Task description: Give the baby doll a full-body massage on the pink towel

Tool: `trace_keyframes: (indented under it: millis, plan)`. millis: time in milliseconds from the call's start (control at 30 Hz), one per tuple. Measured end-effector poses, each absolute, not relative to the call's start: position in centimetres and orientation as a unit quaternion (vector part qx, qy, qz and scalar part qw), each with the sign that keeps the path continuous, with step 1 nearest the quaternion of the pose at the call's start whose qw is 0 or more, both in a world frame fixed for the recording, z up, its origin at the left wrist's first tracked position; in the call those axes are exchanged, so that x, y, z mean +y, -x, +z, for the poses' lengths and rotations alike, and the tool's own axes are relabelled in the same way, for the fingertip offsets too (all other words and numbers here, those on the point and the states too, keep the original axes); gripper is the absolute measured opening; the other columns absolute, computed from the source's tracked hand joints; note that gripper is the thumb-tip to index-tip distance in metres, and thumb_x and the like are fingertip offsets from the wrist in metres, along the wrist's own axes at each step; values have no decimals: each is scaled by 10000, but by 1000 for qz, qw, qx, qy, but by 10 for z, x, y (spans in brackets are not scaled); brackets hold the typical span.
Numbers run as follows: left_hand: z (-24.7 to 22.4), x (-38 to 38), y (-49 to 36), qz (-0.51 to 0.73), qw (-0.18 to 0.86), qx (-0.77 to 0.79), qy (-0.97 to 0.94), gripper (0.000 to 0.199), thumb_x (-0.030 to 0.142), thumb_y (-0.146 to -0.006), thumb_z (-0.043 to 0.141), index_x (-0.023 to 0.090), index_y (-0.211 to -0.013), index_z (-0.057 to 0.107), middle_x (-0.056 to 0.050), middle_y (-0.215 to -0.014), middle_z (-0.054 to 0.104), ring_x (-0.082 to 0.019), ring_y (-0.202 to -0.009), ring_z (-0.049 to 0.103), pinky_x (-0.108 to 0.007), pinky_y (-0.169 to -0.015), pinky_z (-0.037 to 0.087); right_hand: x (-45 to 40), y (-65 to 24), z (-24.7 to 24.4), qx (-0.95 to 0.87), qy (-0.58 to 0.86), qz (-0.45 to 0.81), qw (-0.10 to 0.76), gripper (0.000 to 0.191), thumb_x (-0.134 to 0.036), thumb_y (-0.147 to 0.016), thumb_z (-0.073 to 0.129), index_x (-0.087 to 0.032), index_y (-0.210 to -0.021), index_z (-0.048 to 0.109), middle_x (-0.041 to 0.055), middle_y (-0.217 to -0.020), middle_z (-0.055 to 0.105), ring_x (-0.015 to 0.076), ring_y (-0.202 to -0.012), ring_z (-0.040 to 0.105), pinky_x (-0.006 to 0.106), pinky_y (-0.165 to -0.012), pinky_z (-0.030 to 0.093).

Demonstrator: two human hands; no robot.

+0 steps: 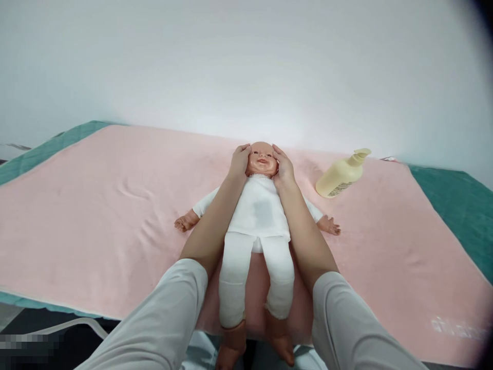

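A baby doll [259, 205] with a white cloth body lies on its back on a pink towel [115, 216], its feet toward me and its arms spread. My left hand [240, 160] cups the left side of the doll's head, fingertips near the temple. On the opposite side my right hand [284, 163] rests against the head in the same way, fingers bent along it. Both forearms run along the doll's trunk and cross over its arms. The face shows between my hands; the back of the head is hidden.
A pale yellow pump bottle [339, 176] stands on the towel to the right of the doll. Green padded fabric [454, 205] shows under the towel at both sides. A white wall [246, 67] rises behind. A pale curved tube [77, 322] is at the lower left.
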State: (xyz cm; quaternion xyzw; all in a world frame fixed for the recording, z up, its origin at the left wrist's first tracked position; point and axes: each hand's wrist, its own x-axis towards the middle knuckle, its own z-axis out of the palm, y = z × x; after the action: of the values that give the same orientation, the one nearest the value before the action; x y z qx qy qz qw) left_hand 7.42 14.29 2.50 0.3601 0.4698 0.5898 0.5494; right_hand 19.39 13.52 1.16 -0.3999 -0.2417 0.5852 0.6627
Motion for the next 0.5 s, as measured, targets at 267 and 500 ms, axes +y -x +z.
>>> trace_keyframes:
  millis: [267,500]
  plan:
    - [32,140,-76,579,548,497,-342,209,201,-890,498,178,-1069,605,-77,-1079,677,-194,-1029,659,-326,-926,528,134,-192,15,-222,397,589,668,367,-187,-744,606,-208,-1109,640,32,-1070,717,175,-974,688,407,-985,548]
    - [27,139,-76,604,554,439,-368,232,329,-839,654,151,-978,606,-113,-1038,691,-215,-1001,667,-337,-898,533,125,-190,19,-258,395,562,679,301,-247,-722,702,-205,-1013,639,8,-977,712,165,-970,684,358,-967,551]
